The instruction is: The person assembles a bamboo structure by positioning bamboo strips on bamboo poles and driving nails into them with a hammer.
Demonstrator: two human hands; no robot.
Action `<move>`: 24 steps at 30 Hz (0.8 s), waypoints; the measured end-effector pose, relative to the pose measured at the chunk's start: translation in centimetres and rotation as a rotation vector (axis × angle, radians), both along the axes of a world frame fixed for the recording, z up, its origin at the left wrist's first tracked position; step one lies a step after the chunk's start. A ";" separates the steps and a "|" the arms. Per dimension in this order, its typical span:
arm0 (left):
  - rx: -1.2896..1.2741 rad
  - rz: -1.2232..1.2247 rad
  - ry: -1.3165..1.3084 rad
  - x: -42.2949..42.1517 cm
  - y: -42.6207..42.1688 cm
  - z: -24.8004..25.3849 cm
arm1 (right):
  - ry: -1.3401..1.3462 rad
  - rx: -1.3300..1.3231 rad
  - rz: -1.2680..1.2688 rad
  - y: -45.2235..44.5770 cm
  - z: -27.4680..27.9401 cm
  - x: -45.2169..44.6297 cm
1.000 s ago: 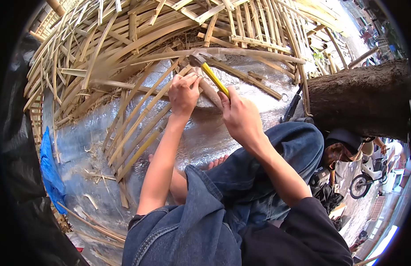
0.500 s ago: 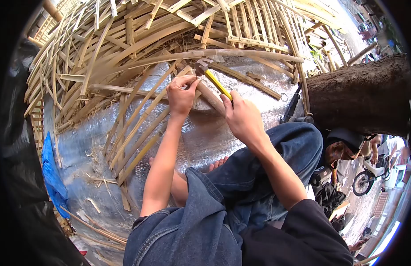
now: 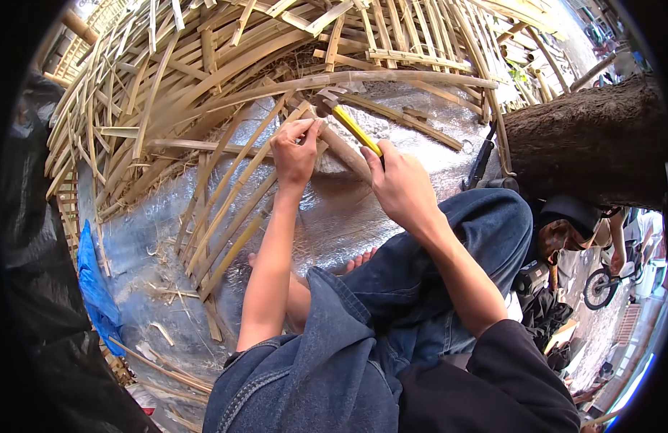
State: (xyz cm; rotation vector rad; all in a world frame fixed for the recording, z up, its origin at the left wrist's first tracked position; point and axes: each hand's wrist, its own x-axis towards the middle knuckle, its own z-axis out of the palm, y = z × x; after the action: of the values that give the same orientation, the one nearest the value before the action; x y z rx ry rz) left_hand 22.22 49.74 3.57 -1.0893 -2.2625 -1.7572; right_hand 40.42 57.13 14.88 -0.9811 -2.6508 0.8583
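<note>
My right hand is wrapped round the yellow handle of a claw hammer. The hammer's metal head lies close to my left fingertips, over the upper end of a round wooden pole. My left hand is closed in a pinch at that end of the pole; whatever sits between the fingertips is too small to make out. Several split bamboo strips cross one another just left of my left hand. A long curved bamboo strip passes beyond the hammer head.
A large frame of bamboo slats curves across the far side. Silvery sheeting covers the ground. A thick tree trunk lies at the right, near a dark-handled tool. A blue tarp hangs at the left. Another person's arm shows far right.
The whole view has shifted slightly. My left hand keeps its pinch near the pole end, and the hammer stays in my right hand with its head close by.
</note>
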 end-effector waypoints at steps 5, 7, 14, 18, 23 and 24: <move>-0.010 0.017 0.261 -0.3 0.0 -0.4 | 0.032 0.005 0.027 -0.5 -0.2 -0.5; -0.074 0.038 0.237 0.1 0.0 -0.1 | 0.026 0.018 0.032 -0.3 -0.1 -0.7; 0.013 0.049 0.251 0.1 0.0 -0.3 | -0.027 0.029 0.102 -0.2 1.1 -1.2; -0.087 0.039 0.227 0.2 0.3 -0.3 | -0.010 -0.001 0.089 -0.7 1.9 -1.3; -0.004 0.063 0.275 0.3 0.2 -0.5 | 0.008 -0.014 0.095 -0.5 2.0 -1.4; -0.016 0.063 0.269 0.4 0.1 -0.6 | -0.042 0.033 0.103 0.0 0.8 -1.4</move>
State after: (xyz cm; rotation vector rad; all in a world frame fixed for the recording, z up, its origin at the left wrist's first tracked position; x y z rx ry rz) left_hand 22.58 49.85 2.97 -1.1647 -2.1270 -1.4707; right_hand 39.05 57.09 15.69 -0.8706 -2.7634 0.8204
